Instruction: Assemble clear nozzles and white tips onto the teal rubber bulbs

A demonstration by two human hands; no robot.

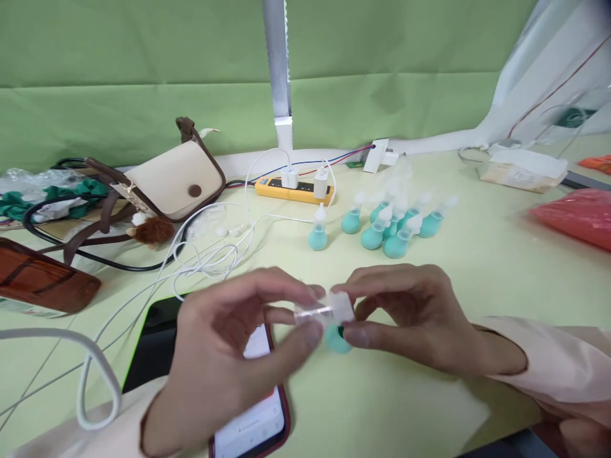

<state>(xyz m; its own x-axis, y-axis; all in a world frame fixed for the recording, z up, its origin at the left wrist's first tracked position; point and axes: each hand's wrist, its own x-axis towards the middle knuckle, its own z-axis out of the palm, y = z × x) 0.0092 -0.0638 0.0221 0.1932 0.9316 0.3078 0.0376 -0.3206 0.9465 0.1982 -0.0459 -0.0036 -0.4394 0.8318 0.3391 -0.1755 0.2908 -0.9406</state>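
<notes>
My left hand (238, 356) pinches a small clear plastic tube (312, 314) between thumb and fingers, slightly blurred. My right hand (410, 318) grips the whitish translucent cap (342, 308) at the tube's right end; the two parts touch. Just below them a teal rubber bulb (338, 341) shows, partly hidden by the fingers; whether it is touched I cannot tell. Farther back stand several teal bulbs with clear nozzles (373, 236), grouped right of centre. One more teal bulb (317, 238) stands apart to their left.
Under my left hand lie a lit phone (252, 432) and a black device with a green edge (155, 331). White cables (224, 254) coil at left beside a cream bag (167, 181). A yellow power strip (267, 187) lies at the back, a red packet (577, 216) at right.
</notes>
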